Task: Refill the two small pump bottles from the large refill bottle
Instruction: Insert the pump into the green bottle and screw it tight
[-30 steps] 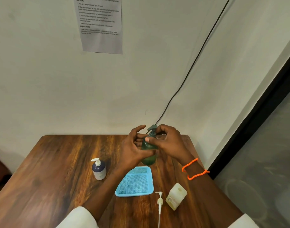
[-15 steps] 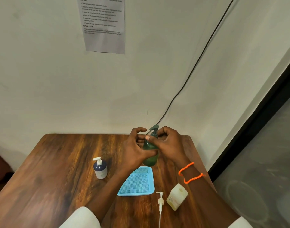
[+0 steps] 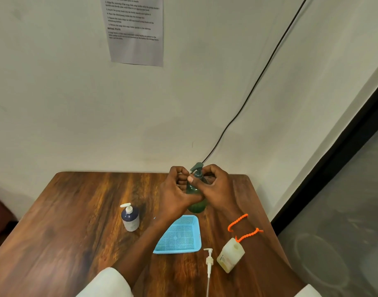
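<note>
Both grips, left hand and right hand, clasp one green pump bottle.

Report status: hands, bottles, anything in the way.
Both hands on green pump bottle: left hand grips body, right hand at pump neck. Yellow bottle uncapped, loose pump beside it. Blue basket nearby, not obstructing.

On the table: pump bottle left of basket; held bottle behind basket; loose pump and capless bottle right of basket.
</note>
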